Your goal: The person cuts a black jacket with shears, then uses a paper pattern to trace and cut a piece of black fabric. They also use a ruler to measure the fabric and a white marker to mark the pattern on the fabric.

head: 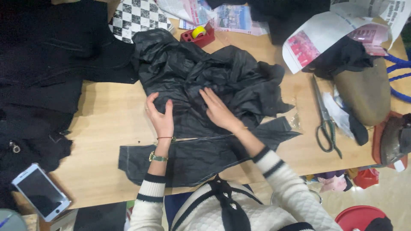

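Note:
A crumpled piece of thin black lining fabric lies spread on the wooden table, over a flatter dark cut piece near the front edge. My left hand rests on the lining with fingers curled, pinching or pressing a fold; a watch and thin bracelet sit on that wrist. My right hand lies flat on the cloth just to the right, fingers spread and pointing up-left. Neither hand lifts the fabric off the table.
Green-handled scissors lie to the right. A red tape dispenser stands at the back. Black garments cover the left side, with a phone at the front left. Newspapers, a tailor's ham and an iron sit at the right.

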